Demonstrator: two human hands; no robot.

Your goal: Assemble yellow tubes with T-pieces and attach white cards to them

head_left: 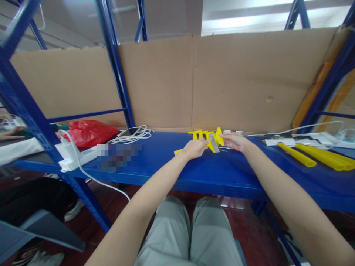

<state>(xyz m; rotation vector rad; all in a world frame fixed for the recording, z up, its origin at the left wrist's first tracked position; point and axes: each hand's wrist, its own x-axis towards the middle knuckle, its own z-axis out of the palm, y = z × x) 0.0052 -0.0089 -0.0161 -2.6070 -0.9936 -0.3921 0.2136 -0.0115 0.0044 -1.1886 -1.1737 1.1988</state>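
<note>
At the back middle of the blue shelf, my left hand (195, 148) has its fingers closed on a yellow scraper-like tool (211, 146) with a flat grey blade plate. My right hand (234, 141) is close on the right, its thumb and fingertips pinching the edge of an upright yellow plastic piece (219, 136). Behind my left hand lie more yellow plastic pieces (197, 133) with cut-out shapes. A small yellow tip (177, 152) shows left of my left wrist. Thin metal and a bit of red lie under my right hand, too small to name.
Yellow tube-like handles (296, 155) with black and white ends lie at the right. To the left are a white power strip (79, 157), coiled white cable (131, 135) and a red plastic bag (88, 133). Cardboard (235, 81) walls the back; another person's hand (12, 133) shows far left.
</note>
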